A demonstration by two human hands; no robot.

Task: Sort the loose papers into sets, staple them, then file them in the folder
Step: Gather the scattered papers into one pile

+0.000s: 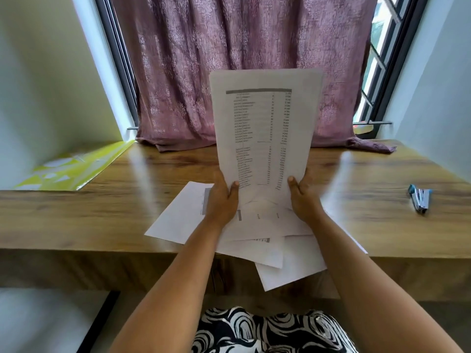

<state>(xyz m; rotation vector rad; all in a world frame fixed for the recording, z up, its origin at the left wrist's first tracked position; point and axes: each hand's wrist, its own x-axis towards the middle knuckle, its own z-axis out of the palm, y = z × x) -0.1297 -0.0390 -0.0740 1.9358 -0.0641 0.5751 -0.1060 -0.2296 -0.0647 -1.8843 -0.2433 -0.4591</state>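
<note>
Papers (265, 128) stand upright in front of me, held above the middle of the desk (127, 179), long axis vertical, printed side facing me with the grey header bar at the top. My left hand (223, 200) grips the lower left edge and my right hand (303, 197) the lower right, thumbs on the front. I judge this the sorting step: I am gathering or squaring one set. More loose sheets (254, 240) lie fanned below my hands, some overhanging the near edge. Next I would need to align the edges, then reach for the stapler (420, 197) far to my right. I see the yellow-green folder (76, 166) lying at the far left corner.
</note>
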